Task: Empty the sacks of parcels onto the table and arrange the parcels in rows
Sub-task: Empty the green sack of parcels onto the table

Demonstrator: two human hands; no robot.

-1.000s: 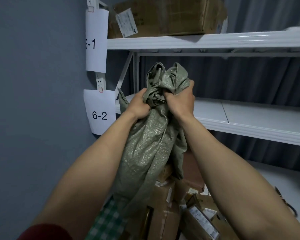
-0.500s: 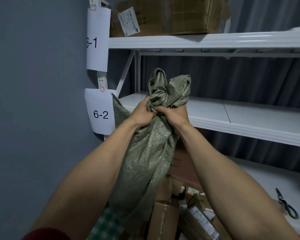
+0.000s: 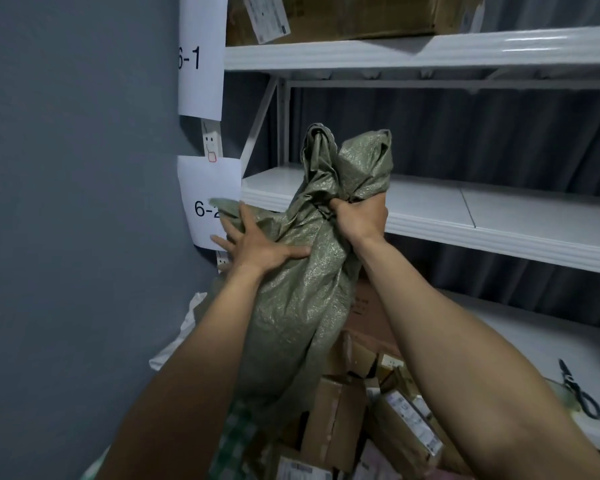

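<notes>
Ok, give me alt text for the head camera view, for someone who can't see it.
Two bare hands hold up a limp green sack over piled cardboard parcels: the right hand grips its bunched top, the left hand lies spread on its side. White shelves stand behind.

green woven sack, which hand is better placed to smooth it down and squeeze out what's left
Left. The left hand lies spread and flat on the green woven sack, free to slide, while the right hand grips its bunched end.
</notes>
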